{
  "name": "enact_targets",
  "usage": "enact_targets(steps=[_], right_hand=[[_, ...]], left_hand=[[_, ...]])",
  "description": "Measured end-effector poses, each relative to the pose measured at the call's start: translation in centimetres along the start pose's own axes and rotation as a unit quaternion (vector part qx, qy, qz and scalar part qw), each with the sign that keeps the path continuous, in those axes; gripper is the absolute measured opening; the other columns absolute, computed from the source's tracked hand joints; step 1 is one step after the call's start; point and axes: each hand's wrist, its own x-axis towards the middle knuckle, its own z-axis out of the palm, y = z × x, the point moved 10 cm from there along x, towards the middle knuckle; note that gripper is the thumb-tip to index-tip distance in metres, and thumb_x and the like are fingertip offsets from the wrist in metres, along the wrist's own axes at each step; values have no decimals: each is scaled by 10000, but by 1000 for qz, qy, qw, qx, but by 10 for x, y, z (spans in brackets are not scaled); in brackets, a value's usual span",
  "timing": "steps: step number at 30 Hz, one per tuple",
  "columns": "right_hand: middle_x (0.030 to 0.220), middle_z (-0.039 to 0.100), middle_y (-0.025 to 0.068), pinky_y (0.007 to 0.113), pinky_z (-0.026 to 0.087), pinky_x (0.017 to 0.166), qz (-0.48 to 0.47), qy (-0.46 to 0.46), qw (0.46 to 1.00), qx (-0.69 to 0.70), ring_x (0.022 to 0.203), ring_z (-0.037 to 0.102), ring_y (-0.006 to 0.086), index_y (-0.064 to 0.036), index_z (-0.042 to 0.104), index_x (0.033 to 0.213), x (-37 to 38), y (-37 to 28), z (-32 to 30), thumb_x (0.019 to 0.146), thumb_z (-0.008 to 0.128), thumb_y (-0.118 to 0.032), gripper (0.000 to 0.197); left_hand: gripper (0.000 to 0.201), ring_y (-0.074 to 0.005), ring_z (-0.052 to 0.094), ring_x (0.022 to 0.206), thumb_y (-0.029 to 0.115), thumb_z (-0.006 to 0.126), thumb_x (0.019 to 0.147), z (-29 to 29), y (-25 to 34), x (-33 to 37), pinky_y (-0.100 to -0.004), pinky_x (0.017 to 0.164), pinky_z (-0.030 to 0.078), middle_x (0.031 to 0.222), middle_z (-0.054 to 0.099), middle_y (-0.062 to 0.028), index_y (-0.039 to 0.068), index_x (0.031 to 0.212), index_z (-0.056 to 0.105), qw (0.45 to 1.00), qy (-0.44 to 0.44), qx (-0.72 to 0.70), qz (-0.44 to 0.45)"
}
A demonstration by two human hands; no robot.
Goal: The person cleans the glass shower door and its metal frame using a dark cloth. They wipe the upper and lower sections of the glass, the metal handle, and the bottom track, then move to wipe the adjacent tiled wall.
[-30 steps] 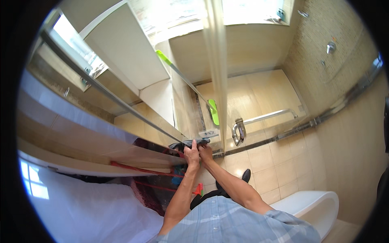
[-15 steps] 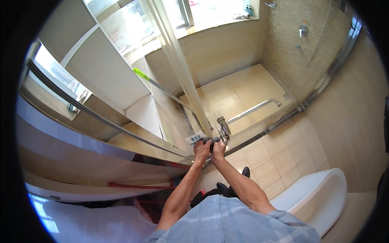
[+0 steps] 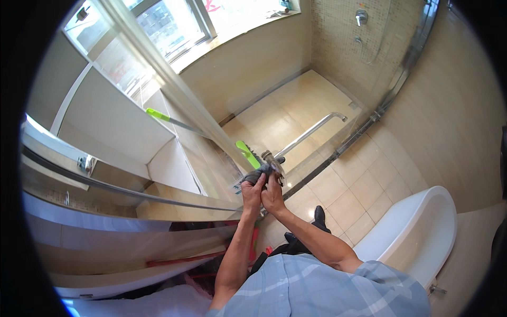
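Note:
Side by side in the middle of the head view, my left hand [image 3: 252, 192] and my right hand [image 3: 272, 195] are both closed on a bunched dark grey cloth [image 3: 255, 175]. The cloth lies against the near part of a shiny metal door handle [image 3: 273, 162], close to the glass door's edge. From there a long chrome bar [image 3: 309, 137] with a bent end stretches to the right. A bright green brush head [image 3: 246, 154] with dark bristles shows just beyond the cloth. My fingertips are partly hidden in the folds.
Glass panels surround the shower floor [image 3: 285, 108], with a dark sill [image 3: 322, 168] along its near side. A green-ended pole [image 3: 157, 114] leans at the left. A white bathtub [image 3: 406, 232] stands at the lower right. A shower valve [image 3: 361, 18] is on the mosaic wall.
Both hands with the cloth have come up beside the metal handle. The view has shifted, and the green brush head has come into sight.

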Motion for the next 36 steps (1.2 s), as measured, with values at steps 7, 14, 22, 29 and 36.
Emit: enact_targets(steps=[7,14,22,29,36], right_hand=[[1099,640,344,578,486,886,182,-36,981,-52,1012,624,509,-210,334,1472,-1,133,23,898,512,-243,602],[1176,630,316,530,481,906,202,-78,976,-31,1078,607,490,-171,320,1494,-11,151,40,895,556,-278,652],[984,662,63,310,496,721,477,10,803,357,871,638,195,-98,606,1228,-106,238,20,935,550,-198,315],[1111,687,176,401,511,912,204,134,970,-13,1028,659,306,-31,649,1172,6,184,-114,815,638,-188,391],[971,682,80,331,572,749,296,-76,891,335,872,658,174,-17,616,1072,91,198,-56,814,676,-25,265]], left_hand=[[133,-107,617,751,132,680,923,-8,-108,18,-273,686,485,865,695,-1,10,932,731,994,35,41,-93],[325,-260,709,785,276,721,842,-44,-120,12,-389,734,527,829,738,-168,-37,927,728,948,96,298,-58],[567,-438,697,894,500,681,824,10,-143,-53,-478,805,532,884,701,-292,-60,899,727,834,25,545,-83],[390,-204,672,815,299,643,938,88,-160,-7,-358,688,522,919,709,-113,-77,1034,684,979,131,76,-137],[370,-227,663,832,317,594,969,89,-153,16,-364,709,549,979,658,-148,-48,1026,596,920,381,18,-96]])
